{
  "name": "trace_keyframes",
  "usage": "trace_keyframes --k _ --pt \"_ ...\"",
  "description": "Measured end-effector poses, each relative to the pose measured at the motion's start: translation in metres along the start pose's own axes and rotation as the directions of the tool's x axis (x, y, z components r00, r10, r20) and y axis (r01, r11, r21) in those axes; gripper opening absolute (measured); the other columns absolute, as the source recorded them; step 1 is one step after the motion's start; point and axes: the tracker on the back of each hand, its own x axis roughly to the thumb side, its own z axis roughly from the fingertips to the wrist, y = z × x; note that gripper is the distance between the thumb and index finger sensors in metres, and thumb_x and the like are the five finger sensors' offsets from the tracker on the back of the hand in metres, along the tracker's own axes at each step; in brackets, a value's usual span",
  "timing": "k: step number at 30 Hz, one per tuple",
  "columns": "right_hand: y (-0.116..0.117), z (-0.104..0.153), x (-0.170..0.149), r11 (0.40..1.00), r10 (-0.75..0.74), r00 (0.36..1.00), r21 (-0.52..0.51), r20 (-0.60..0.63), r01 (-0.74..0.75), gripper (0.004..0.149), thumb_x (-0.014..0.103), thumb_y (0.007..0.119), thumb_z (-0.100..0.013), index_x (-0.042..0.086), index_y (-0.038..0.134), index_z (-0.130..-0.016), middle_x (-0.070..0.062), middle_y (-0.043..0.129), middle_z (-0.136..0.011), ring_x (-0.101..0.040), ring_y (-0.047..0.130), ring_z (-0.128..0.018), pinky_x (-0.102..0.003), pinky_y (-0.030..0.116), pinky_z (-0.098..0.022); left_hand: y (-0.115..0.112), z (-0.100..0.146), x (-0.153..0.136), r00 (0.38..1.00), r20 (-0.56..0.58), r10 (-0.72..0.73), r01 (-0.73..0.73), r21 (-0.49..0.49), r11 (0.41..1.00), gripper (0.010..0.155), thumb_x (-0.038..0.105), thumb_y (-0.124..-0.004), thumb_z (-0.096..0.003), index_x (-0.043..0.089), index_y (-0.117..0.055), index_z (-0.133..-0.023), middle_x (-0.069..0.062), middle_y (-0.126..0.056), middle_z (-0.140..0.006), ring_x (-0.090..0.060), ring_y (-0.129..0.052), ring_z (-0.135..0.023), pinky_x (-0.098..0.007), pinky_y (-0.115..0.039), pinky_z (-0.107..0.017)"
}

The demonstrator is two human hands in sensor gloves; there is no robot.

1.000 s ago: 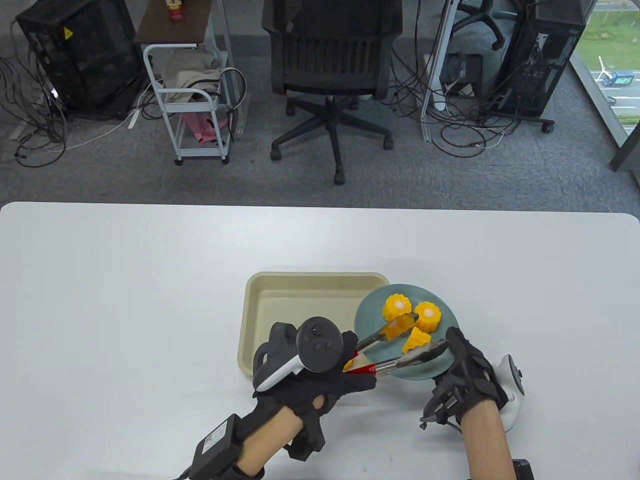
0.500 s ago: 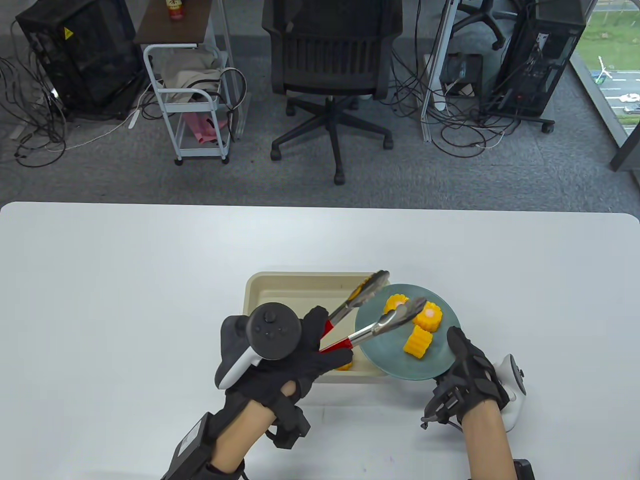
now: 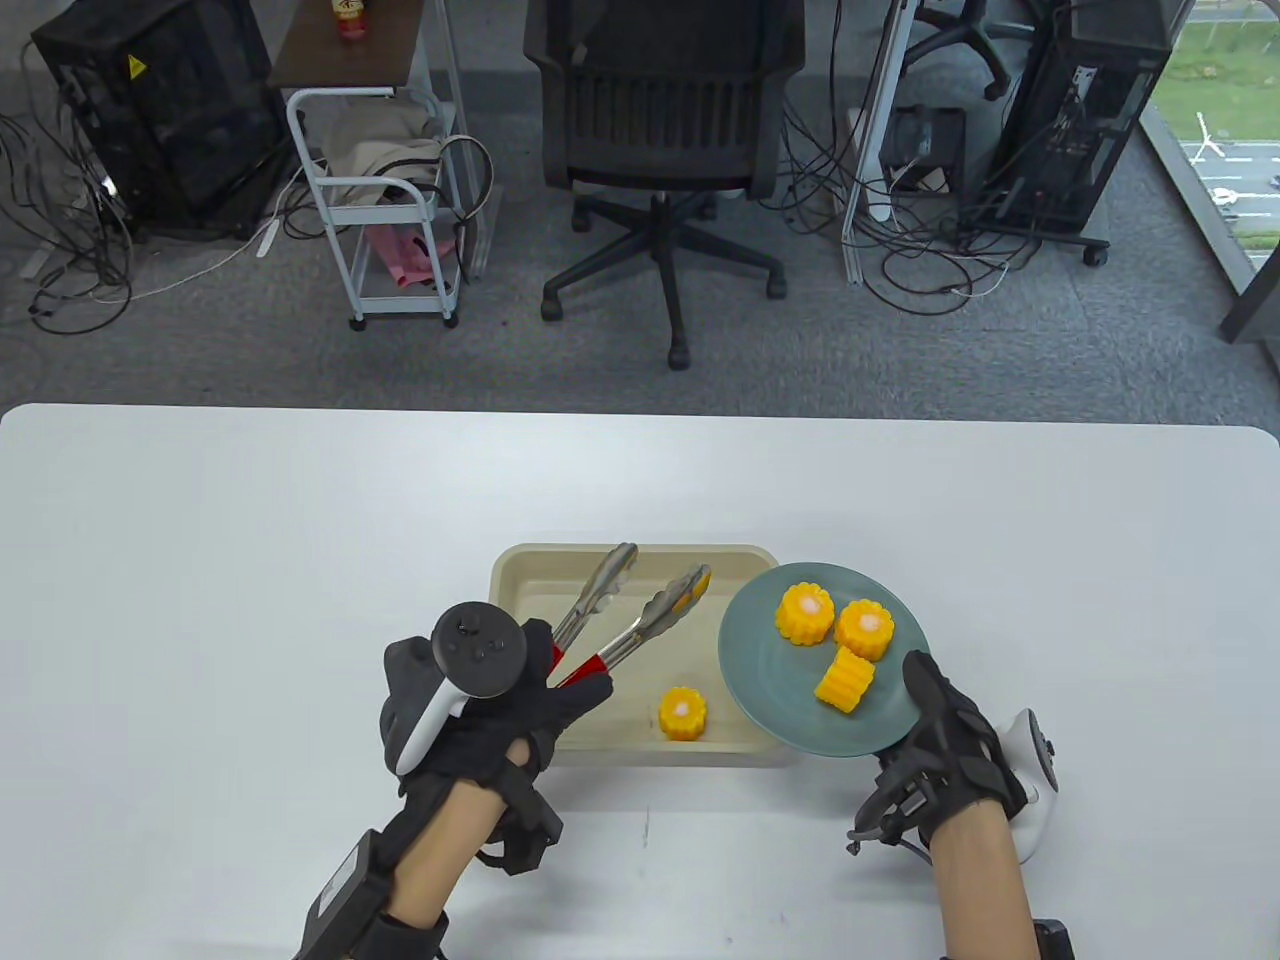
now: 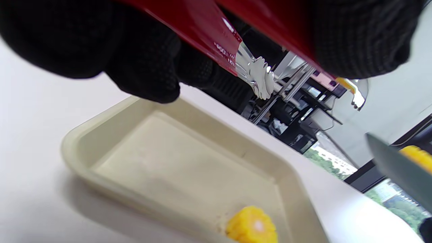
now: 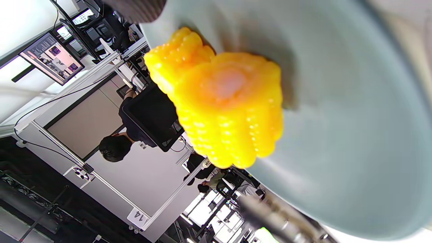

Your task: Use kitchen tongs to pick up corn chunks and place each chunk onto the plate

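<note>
Tongs (image 3: 625, 620) parted, gripped in left hand (image 3: 480, 715) above tray (image 3: 520, 600).

Red-handled tongs (image 3: 628, 617) open above tray; three corn chunks (image 3: 804, 612) on plate (image 3: 770, 680), one chunk (image 3: 683, 713) in tray.

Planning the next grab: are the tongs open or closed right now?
Open. In the table view the tongs, held by the left hand, show two tips spread apart over the tray, with nothing between them.
</note>
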Motion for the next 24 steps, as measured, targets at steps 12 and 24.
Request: trace_keyframes --k 12,24 --pt "-0.001 -0.001 0.0 1.0 0.018 1.0 0.005 -0.006 -0.018 0.056 0.041 0.058 -0.053 0.02 0.047 -0.104 -0.017 0.071 -0.103 -0.041 0.087 -0.087 -0.046 0.086 -0.059 -0.047 -0.006 0.004 0.982 -0.009 -0.19 0.187 -0.145 0.972 0.087 0.068 -0.076 -0.0399 0.02 -0.053 -0.109 -0.015 -0.086 -0.087 -0.03 -0.1 -0.04 -0.047 -0.088 -0.024" --pt "0.0 -0.002 -0.002 0.999 0.054 0.998 0.007 -0.012 -0.054 0.056 0.041 0.058 -0.053 0.019 0.048 -0.104 -0.017 0.071 -0.103 -0.041 0.087 -0.086 -0.046 0.086 -0.059 -0.064 -0.003 0.014 0.951 0.0 -0.31 0.306 -0.167 0.937 0.082 0.066 -0.078 -0.0402 0.024 -0.057 -0.107 -0.012 -0.088 -0.084 -0.029 -0.101 -0.039 -0.047 -0.088 -0.024"
